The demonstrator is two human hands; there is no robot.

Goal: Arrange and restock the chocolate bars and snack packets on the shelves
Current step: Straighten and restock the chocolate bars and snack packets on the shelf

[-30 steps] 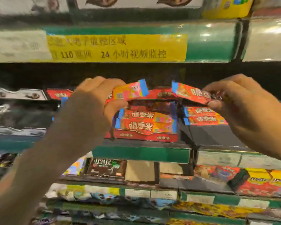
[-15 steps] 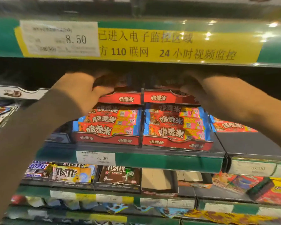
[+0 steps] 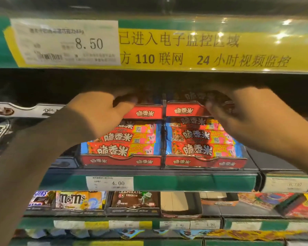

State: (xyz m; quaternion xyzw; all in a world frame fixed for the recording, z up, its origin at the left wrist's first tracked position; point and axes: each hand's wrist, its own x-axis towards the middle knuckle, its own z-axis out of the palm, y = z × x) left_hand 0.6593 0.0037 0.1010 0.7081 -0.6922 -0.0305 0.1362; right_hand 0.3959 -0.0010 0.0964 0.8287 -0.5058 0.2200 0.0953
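Two red display boxes of red-and-pink chocolate bars [image 3: 121, 150] [image 3: 201, 150] stand side by side on the middle shelf [image 3: 185, 182]. A second red box sits on top of each, the upper left box [image 3: 146, 112] and the upper right box [image 3: 185, 110]. My left hand [image 3: 100, 110] reaches into the upper left box, thumb and fingers closed round a dark, shadowed bar [image 3: 142, 98]. Blurred, my right hand [image 3: 247, 112] curls its fingers over a bar [image 3: 194, 95] in the upper right box. The fingertips are partly lost in shadow.
The shelf above, with a yellow notice strip [image 3: 185, 50] and an 8.50 price tag [image 3: 66, 43], hangs low over both hands. White-edged trays [image 3: 25, 109] sit to the left. Below are M&M's packets [image 3: 73, 199], a brown packet box [image 3: 133, 201] and an open cardboard box [image 3: 180, 203].
A second ago each hand held a bar out in front of the shelf. Both hands then moved back and up into the two upper boxes; the camera came closer.
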